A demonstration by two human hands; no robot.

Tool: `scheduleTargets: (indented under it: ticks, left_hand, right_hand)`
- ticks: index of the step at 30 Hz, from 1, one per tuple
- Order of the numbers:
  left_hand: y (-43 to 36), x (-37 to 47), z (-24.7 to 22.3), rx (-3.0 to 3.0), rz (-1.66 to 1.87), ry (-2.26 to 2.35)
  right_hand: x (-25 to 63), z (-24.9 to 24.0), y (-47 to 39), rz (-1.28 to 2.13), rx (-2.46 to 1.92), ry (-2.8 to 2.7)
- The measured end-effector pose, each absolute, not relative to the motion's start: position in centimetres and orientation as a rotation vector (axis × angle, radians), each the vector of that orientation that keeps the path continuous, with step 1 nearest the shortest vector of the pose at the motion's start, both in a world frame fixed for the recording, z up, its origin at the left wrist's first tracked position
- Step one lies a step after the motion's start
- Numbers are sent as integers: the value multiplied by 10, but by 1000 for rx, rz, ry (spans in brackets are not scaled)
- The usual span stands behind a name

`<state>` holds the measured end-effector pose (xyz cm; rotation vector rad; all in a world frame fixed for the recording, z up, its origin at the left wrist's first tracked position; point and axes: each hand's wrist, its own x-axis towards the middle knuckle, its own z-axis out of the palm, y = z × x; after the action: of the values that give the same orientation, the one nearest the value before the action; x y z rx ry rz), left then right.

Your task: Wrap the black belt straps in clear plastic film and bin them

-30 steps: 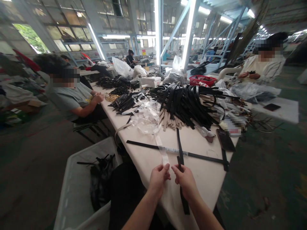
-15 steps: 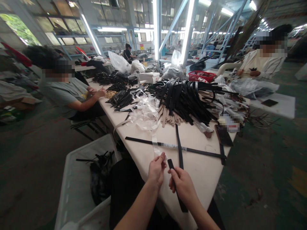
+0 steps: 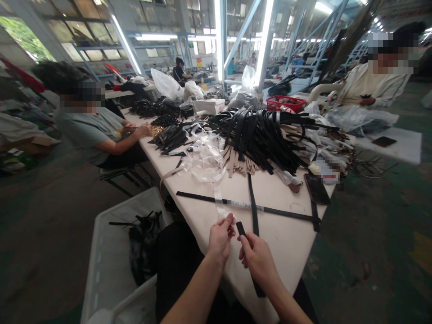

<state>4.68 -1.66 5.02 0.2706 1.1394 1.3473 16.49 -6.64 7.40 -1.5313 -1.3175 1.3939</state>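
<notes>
Between the thumb and fingers of my left hand is the end of a translucent white plastic strip, which runs back to a crumpled heap of the same film. My right hand is closed around a short black strap; its top end sticks up near my left fingertips, and the lower end shows below my palm. Beyond my hands, a long black strap lies across the table, with clear film around its middle, crossing another black strap.
A large pile of black straps covers the middle of the table. Dark phones and a red basket lie to the right. A white bin with black pieces stands at lower left. One co-worker sits left, another right.
The view has shifted slightly. Both my hands keep nearly the same pose and hold the same things. The co-worker on the right appears a little farther right.
</notes>
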Motion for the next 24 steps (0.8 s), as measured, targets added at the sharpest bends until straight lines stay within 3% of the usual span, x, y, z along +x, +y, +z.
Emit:
scheduleTargets:
  ticks: [24]
  left_hand:
    - [-9, 46, 42, 199, 1352, 1122]
  right_hand:
    - [163, 72, -61, 1372, -1537, -1356]
